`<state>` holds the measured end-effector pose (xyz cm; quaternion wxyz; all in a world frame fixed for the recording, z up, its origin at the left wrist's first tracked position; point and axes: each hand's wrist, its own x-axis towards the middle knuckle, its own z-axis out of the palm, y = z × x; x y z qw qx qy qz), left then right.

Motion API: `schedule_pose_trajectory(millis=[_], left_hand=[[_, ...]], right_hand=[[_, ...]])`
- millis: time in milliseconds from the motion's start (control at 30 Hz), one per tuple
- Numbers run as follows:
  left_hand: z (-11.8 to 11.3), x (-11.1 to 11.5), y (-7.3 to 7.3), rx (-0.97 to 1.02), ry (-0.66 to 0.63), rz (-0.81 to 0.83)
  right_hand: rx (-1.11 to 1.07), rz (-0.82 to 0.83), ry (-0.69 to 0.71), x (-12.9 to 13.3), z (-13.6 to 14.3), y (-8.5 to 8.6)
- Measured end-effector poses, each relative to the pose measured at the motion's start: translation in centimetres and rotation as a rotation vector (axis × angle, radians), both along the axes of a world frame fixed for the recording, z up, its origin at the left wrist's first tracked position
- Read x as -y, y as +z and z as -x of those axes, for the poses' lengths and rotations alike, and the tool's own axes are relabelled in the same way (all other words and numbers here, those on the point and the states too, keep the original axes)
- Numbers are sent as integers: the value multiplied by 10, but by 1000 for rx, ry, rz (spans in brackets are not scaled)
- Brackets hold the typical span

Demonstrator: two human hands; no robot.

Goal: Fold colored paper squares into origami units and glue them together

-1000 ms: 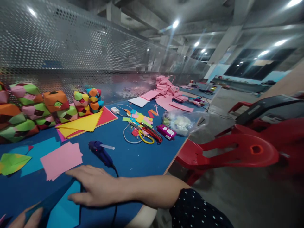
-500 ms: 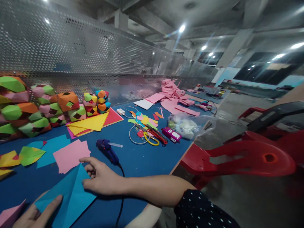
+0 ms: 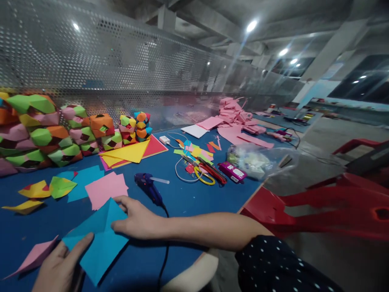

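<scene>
A creased blue paper square (image 3: 101, 239) lies between my two hands, low on the left of the blue table. My left hand (image 3: 62, 261) grips its left corner, thumb on top and fingers beneath. At its upper right edge, my right hand (image 3: 133, 219) pinches the sheet, with the thumb over the paper and the fingers partly behind it. Just beyond are pink sheets (image 3: 106, 188) and flat blue sheets (image 3: 86, 180). A folded pink piece (image 3: 38, 255) rests left of my left hand.
A dark blue glue gun (image 3: 148, 188) lies beyond my right hand, its cord running under my forearm. Folded paper balls (image 3: 54, 138) stand stacked at the back left. Yellow-handled scissors (image 3: 205, 176), a purple device (image 3: 232, 172) and a plastic bag (image 3: 252, 160) lie farther right.
The view has shifted left, so things appear farther right. My right fingers have closed onto the blue paper's edge, and the sheet shows more fully.
</scene>
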<state>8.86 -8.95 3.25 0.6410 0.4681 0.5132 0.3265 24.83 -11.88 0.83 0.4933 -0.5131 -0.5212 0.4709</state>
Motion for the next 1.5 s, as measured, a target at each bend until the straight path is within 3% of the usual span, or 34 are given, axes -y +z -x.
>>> schedule_pose_trajectory(millis=[200,300,600,767,1000,1333,1500], left_hand=[[-1,4,-11,245,-69,69],[0,3,-18,350,-35,79],[2,5,-24,408,-52,87],[2,5,-26,444,-48,77],[8,1,-27,453,-21,26],[8,8,-26,304,-142,9],[10,10,-19,181,-201,-86]], right_hand=[[-207,-16,-85,3,8,-9],[-256,4,-68,6,9,-13],[-201,37,-23,14,8,-10],[-101,32,-170,15,4,-10],[-226,-33,-273,13,-1,-13],[-264,119,-96,16,9,-10],[-344,154,-93,18,11,-10]])
